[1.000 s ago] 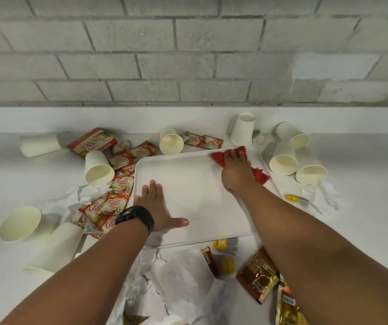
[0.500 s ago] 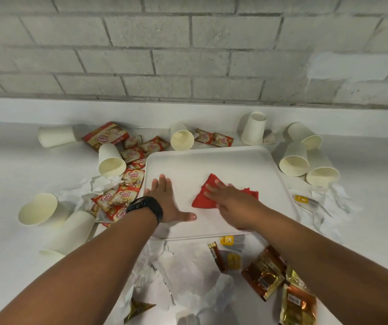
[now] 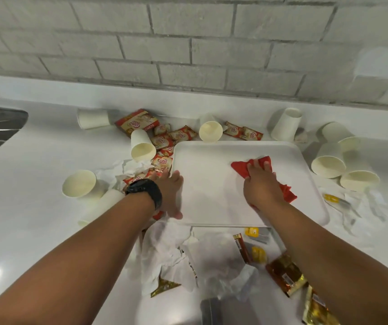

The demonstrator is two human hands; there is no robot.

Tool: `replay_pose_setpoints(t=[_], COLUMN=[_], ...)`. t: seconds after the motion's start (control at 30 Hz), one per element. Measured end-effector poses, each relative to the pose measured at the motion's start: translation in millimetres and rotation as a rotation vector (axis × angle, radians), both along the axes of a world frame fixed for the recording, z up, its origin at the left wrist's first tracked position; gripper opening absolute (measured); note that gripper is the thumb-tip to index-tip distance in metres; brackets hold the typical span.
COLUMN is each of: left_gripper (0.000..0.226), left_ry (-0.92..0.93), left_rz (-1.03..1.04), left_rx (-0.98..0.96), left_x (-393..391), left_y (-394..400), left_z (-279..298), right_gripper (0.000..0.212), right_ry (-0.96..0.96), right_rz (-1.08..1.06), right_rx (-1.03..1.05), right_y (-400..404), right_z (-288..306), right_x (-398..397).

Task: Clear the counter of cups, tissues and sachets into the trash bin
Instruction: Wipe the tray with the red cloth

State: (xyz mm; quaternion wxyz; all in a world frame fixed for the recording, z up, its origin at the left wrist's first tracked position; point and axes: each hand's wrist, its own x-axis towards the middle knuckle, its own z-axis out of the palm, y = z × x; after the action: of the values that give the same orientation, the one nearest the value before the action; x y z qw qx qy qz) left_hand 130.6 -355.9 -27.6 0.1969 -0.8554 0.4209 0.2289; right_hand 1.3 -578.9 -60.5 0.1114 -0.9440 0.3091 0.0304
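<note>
Crumpled red cloth [image 3: 262, 174] pressed by right hand [image 3: 262, 187], fingers curled, on smooth tray [image 3: 214, 160], frame centre; left hand [image 3: 170, 191] flat, fingers straight, on tray edge.

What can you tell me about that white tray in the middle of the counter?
The tray is a plain white rectangle with rounded corners and a low raised rim, smooth like plastic. It lies flat on the counter among cups and sachets, holding only a red cloth. The right hand presses that cloth onto it; the left hand rests at its left edge.
</note>
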Motion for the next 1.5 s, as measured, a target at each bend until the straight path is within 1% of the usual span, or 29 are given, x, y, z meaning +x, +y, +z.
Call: replay_pose_setpoints(t=[0.1,0.17,0.27,0.37,0.5,0.57,0.7,0.8,0.93,1.0,1.03,1.1,1.13,1.17,1.2,1.23,1.27,1.3,1.33,1.37,1.4,1.43,1.47,1.5], left_gripper=[0.118,0.117,0.117,0.117,0.114,0.113,0.115,0.115,0.113,0.112,0.112,0.112,0.111,0.107,0.1,0.092,0.085,0.081,0.079,0.078,0.076,0.071,0.061,0.05], left_ry=[0.013,0.023,0.022,0.024,0.031,0.014,-0.01,-0.037,-0.059,-0.066,-0.078,-0.115,-0.127,-0.124,-0.108,-0.082,-0.029,0.057,0.187,0.346,0.512,0.679,0.848,1.003], left_rz=[0.004,0.011,0.01,0.032,0.052,0.043,0.033,0.001,-0.013,-0.014,-0.014,-0.015,-0.005,0.011,0.028,0.05,0.096,0.174,0.281,0.396,0.504,0.591,0.656,0.702], left_rx=[0.014,0.021,0.021,0.019,0.003,0.004,0.02,0.002,0.02,0.037,0.044,0.063,0.06,0.038,-0.02,-0.122,-0.261,-0.432,-0.607,-0.761,-0.875,-0.952,-0.996,-1.022], left_x=[2.5,1.7,-0.4,-0.8,-2.6,-2.8,-0.9,0.2,-0.2,-1.0,-1.4,-3.2,-5.3,-7.6,-11.4,-17.4,-24.8,-33.9,-43.6,-55.0,-65.9,-76.9,-86.4,-95.0], left_y=[2.1,2.9,2.0,2.5,3.0,2.3,3.4,4.6,5.4,5.2,4.2,3.1,0.8,-2.4,-5.9,-10.9,-16.0,-21.6,-26.7,-31.4,-34.6,-36.8,-38.0,-38.4], left_z=[1.2,3.2,4.3,5.0,7.7,7.7,5.9,3.9,3.4,3.3,3.2,4.5,7.4,11.1,15.5,21.2,26.4,32.5,37.4,42.9,47.3,49.7,49.7,48.2], right_gripper=[0.058,0.064,0.071,0.062,0.053,0.05,0.044,0.04,0.039,0.04,0.041,0.044,0.044,0.04,0.036,0.033,0.03,0.024,0.028,0.044,0.059,0.066,0.066,0.061], right_ry=[-0.004,-0.011,-0.008,-0.055,-0.138,-0.146,-0.058,0.015,0.125,0.175,0.185,0.138,0.081,-0.003,-0.117,-0.255,-0.394,-0.513,-0.608,-0.647,-0.666,-0.661,-0.63,-0.6], right_rz=[-0.055,-0.049,0.115,0.312,0.471,0.574,0.723,0.772,0.712,0.636,0.56,0.377,0.299,0.223,0.155,0.077,0.007,-0.044,-0.063,-0.06,-0.065,-0.079,-0.081,-0.093], right_rx=[0.03,0.047,0.049,0.075,0.254,0.292,0.383,0.459,0.493,0.504,0.518,0.558,0.554,0.562,0.631,0.803,1.059,1.324,1.542,1.687,1.784,1.872,1.957,2.024], right_y=[11.8,21.7,39.5,62.0,80.7,80.4,63.7,37.5,-7.7,-31.6,-43.3,-59.2,-62.7,-64.1,-63.6,-61.1,-56.1,-53.5,-49.7,-45.6,-38.9,-31.7,-21.1,-9.9], right_z=[3.9,7.8,11.5,8.8,0.9,-1.9,0.1,5.2,17.1,22.3,26.0,36.6,44.4,52.1,58.8,66.0,72.2,75.0,76.5,76.4,76.2,76.3,79.5,81.9], right_x=[19.0,34.6,55.6,58.8,32.9,17.7,-12.0,-30.0,-51.8,-64.3,-69.5,-75.2,-77.4,-78.3,-78.1,-78.4,-78.5,-79.1,-78.9,-78.6,-77.0,-75.6,-75.2,-75.4])
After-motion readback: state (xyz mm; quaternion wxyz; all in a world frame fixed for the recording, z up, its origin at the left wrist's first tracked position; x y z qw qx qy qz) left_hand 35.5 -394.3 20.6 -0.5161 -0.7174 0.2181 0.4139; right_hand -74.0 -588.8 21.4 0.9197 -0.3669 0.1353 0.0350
